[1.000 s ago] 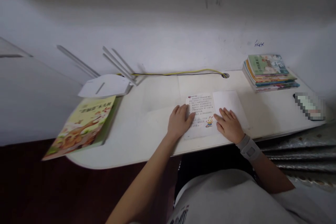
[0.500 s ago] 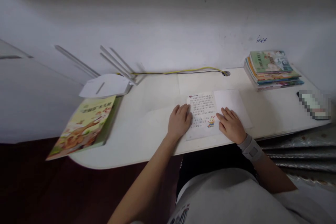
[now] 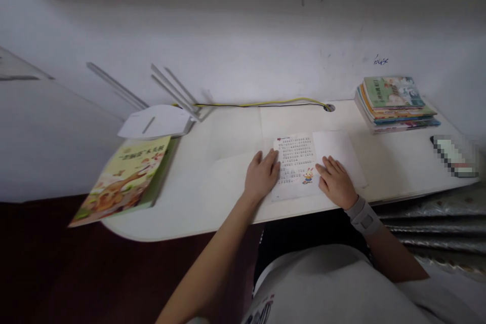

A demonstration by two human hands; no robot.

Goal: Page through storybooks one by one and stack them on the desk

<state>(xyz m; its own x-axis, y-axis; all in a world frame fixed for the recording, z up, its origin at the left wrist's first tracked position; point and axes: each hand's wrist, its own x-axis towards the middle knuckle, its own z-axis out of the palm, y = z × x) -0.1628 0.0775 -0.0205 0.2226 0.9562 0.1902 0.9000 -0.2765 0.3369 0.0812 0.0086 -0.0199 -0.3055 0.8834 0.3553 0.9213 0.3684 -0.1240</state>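
A booklet (image 3: 296, 154) lies flat on the white desk in front of me. Its left page carries printed text and a cartoon rabbit near the bottom; the right page looks blank. My left hand (image 3: 261, 174) rests at the left edge of the text page, fingers stretched out and a little apart. Over the lower part of the blank page lies my right hand (image 3: 337, 180), palm down, its fingers extended and pointing up and left beside the rabbit. A grey band circles the right wrist. Neither hand grasps anything.
A picture book (image 3: 123, 179) overhangs the desk's left edge, by a white router (image 3: 157, 120) with antennas. At the back right stands a stack of books (image 3: 395, 104), with a phone-like device (image 3: 455, 156) near it. A yellow cable (image 3: 261, 104) runs along the wall to a desk hole.
The view has shifted slightly, so the desk items sit a little further right. My left hand's fingers look slightly more spread. The booklet and right hand keep their places.
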